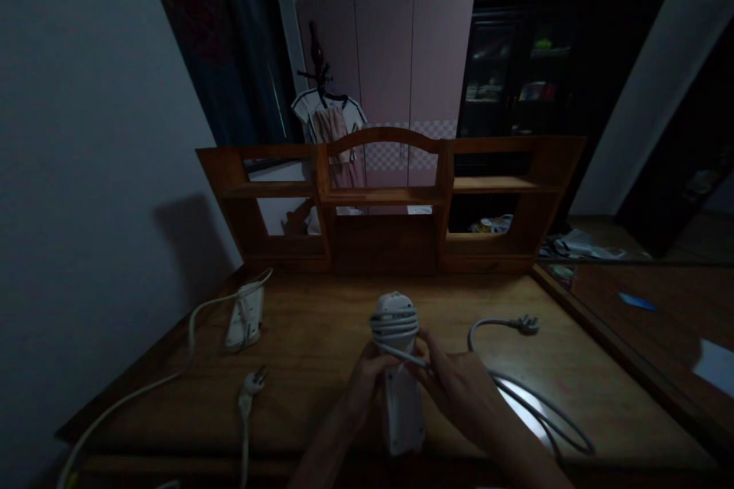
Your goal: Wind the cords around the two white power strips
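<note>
A white power strip (404, 416) is held upright-ish over the front of the desk, its back with small screws towards me. Several turns of its grey cord (394, 323) are wrapped around the upper end. My left hand (367, 374) grips the strip from the left side. My right hand (444, 370) is closed on the cord at the strip's right side. From there the loose cord (533, 397) loops across the desk on the right and ends in a grey three-pin plug (527, 325).
On the desk (321, 321), a second white power strip (245, 317) lies at the left with a white cord. A white plug (251, 386) lies nearer the front. A wooden shelf unit (384, 199) stands along the back edge; a white wall (103, 168) borders the left.
</note>
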`<state>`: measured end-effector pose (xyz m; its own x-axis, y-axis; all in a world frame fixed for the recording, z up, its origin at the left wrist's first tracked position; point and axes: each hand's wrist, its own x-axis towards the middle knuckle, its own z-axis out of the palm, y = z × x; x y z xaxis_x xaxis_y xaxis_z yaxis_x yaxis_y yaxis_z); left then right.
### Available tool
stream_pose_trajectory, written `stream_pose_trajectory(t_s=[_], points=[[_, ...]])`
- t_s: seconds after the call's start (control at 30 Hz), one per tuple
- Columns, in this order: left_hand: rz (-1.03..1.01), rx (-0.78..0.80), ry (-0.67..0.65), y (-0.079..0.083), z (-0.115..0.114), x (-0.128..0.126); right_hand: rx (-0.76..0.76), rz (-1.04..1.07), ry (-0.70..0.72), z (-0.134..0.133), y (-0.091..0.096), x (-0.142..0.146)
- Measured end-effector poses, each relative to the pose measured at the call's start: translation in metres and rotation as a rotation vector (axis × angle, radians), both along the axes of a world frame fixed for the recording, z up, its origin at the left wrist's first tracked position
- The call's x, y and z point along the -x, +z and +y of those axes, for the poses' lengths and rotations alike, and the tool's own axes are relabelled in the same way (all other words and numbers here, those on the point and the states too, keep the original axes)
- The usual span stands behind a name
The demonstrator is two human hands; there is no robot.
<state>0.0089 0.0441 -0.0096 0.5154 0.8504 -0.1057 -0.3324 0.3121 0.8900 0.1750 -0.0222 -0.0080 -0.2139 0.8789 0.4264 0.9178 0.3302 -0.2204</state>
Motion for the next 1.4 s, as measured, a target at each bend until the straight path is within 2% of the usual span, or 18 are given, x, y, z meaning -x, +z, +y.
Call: stream_pose_trajectory(t_s=[0.1,0.17,0.23,0.43,0.63,0.77,0.97,1.07,1.2,1.27,1.4], points=[[0.007,-0.082,-0.047,-0.002,0.002,0.001,0.005,0.013,-0.018,-0.002,0.001,0.003],[-0.003,-0.051,-0.065,-0.004,0.001,0.002,0.033,0.061,-0.017,-0.003,0.004,0.006],[-0.014,0.001,-0.036,-0.008,-0.001,0.001,0.059,0.115,-0.002,-0.003,0.007,0.008],[-0.03,0.091,0.173,-0.011,-0.009,-0.003,0.127,0.237,0.048,-0.002,0.008,0.011],[0.076,-0.037,0.202,-0.015,-0.011,0.002,0.084,0.216,-0.007,-0.003,0.012,0.011],[0.142,-0.044,0.259,-0.018,-0.019,0.003,0.078,0.339,0.03,-0.001,0.018,0.014],[0.154,-0.032,0.243,-0.018,-0.026,0.007,0.107,0.522,0.06,0.0,0.01,0.016],[0.111,-0.052,0.252,-0.022,-0.026,0.008,0.129,0.511,0.071,-0.003,0.012,0.017],[-0.071,0.024,0.25,-0.029,-0.031,0.004,0.145,0.443,0.071,-0.006,0.018,0.017],[-0.123,0.073,0.298,-0.031,-0.035,0.001,0.153,0.404,0.055,-0.006,0.017,0.017],[-0.104,0.123,0.438,-0.03,-0.043,-0.004,0.131,0.392,0.062,-0.006,0.01,0.021]])
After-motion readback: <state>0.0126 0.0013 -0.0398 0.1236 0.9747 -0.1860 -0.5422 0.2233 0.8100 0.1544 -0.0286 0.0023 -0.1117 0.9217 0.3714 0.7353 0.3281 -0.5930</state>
